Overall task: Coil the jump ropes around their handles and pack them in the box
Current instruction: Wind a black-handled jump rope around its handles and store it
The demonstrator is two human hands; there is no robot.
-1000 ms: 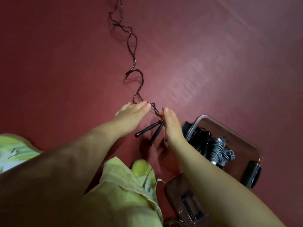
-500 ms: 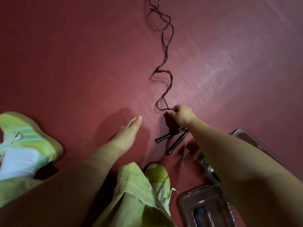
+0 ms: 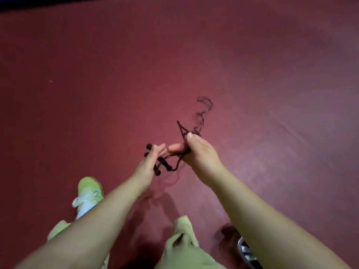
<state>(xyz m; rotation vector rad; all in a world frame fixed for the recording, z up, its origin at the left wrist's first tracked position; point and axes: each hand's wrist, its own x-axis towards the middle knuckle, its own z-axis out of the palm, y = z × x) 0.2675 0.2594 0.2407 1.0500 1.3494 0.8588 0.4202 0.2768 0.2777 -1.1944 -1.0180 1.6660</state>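
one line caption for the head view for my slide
Left hand grips two black handles while right hand gathers the black rope above red floor.

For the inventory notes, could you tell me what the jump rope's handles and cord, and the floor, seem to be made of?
Handles: matte black, with no shine, so probably foam or rubber grips. Cord: thin, dark, holding springy kinks and loops, so likely a plastic-coated or PVC line, though motion blur leaves that open. Floor: smooth dark-red sheet with a soft sheen, so possibly vinyl or rubber.
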